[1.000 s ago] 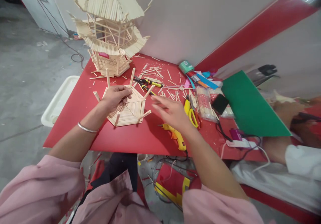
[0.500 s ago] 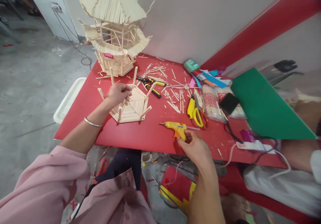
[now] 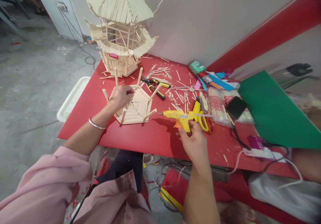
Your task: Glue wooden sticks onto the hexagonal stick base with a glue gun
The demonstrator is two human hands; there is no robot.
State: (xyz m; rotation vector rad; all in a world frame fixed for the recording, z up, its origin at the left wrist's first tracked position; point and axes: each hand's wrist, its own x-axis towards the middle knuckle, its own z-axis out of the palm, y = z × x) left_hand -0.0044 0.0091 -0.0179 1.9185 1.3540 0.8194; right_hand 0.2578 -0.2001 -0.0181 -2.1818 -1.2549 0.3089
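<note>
My right hand (image 3: pixel 195 142) grips the handle of a yellow glue gun (image 3: pixel 178 115), raised above the table with its nozzle facing left and a clear glue stick out of its rear. Over the left part of a hexagonal stick base (image 3: pixel 140 107) is my left hand (image 3: pixel 120 96), its fingers pinched together; whatever they hold is hidden. Several short stick posts rise from the base's corners. Beyond the base stands a tiered stick pagoda (image 3: pixel 120 8). Yellow-handled scissors (image 3: pixel 202 119) lie behind the glue gun, and black-and-yellow pliers (image 3: pixel 157 89) lie behind the base.
Loose sticks (image 3: pixel 163 71) are scattered over the red table (image 3: pixel 122 135). Bagged sticks (image 3: pixel 216 105), a black phone-like object (image 3: pixel 236 107), a green board (image 3: pixel 273 112) and a white power strip (image 3: pixel 263 154) with cables lie right. Another person's arm (image 3: pixel 306 162) shows at the right edge.
My right hand has lifted the glue gun off the table and tightened around its handle. My left hand stays pinched over the base. The whole view has shifted slightly.
</note>
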